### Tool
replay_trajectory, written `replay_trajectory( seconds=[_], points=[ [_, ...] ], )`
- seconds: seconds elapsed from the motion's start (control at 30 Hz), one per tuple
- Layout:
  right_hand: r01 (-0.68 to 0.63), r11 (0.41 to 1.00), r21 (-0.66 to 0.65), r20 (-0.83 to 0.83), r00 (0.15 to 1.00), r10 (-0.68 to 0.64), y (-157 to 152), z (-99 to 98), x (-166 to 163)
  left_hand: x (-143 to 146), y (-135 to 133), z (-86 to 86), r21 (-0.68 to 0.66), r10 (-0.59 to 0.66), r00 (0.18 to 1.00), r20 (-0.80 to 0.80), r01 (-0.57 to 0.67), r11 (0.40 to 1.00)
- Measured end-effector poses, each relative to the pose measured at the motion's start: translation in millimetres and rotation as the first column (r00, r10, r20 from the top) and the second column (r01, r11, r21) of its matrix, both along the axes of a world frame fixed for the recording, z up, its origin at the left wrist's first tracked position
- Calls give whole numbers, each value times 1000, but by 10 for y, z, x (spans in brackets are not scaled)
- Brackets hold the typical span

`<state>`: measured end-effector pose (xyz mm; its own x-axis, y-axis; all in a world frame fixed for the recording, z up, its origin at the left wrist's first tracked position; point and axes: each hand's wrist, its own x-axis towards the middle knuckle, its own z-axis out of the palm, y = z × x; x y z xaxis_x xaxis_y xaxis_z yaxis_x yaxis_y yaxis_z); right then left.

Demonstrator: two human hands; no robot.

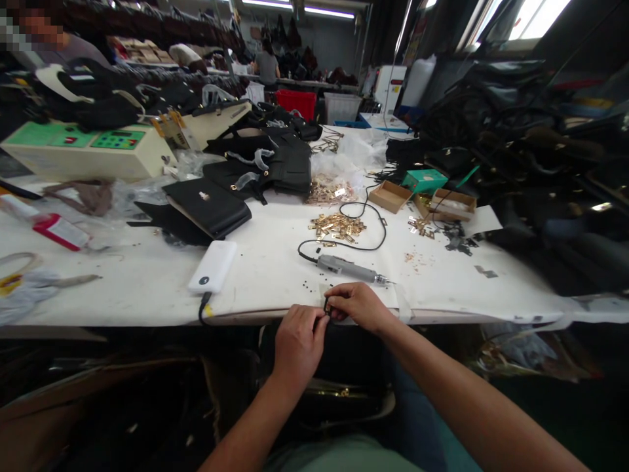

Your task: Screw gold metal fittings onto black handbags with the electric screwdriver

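At the table's front edge my left hand (299,334) and my right hand (356,305) meet, both closed in a pinch on one small dark piece (327,305). Its exact kind is too small to make out. Just beyond my fingers lies a grey electric screwdriver (346,267), its tip to the right and a black cord (363,248) curling from its back end. Tiny black bits are scattered beside it. A pile of gold metal plates (339,227) rests behind the screwdriver. Below my hands, a black bag (339,354) is partly hidden by my arms.
On the white table (275,262) a white power bank (213,267) with a cable lies to the left. Black bags (211,203) and a cream machine (93,154) stand farther back. Small cardboard boxes (390,196) sit at the right. Other people are in the background.
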<state>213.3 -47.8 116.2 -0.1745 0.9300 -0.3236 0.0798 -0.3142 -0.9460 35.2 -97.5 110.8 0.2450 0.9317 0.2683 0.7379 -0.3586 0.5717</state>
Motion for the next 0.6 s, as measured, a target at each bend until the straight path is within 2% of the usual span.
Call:
replay_trajectory(
  seconds=[0.1, 0.33, 0.47, 0.6],
  points=[
    [24, 1000, -4, 6, 1000, -24, 58, 22, 27, -1, 17, 56, 65, -51, 995, -86, 57, 996],
    [-37, 999, -6, 149, 988, 38, 211, -105, -4, -100, 129, 72, -7, -225, 930, -290, 233, 973],
    [-84, 995, 63, 305, 950, 61, 239, -100, -26, -115, 196, 137, -33, -284, 875, -391, 295, 955],
    [-186, 960, 208, 512, 857, 55, 265, -46, -15, -112, 253, 187, -45, -322, 844, -429, 336, 941]
  ],
)
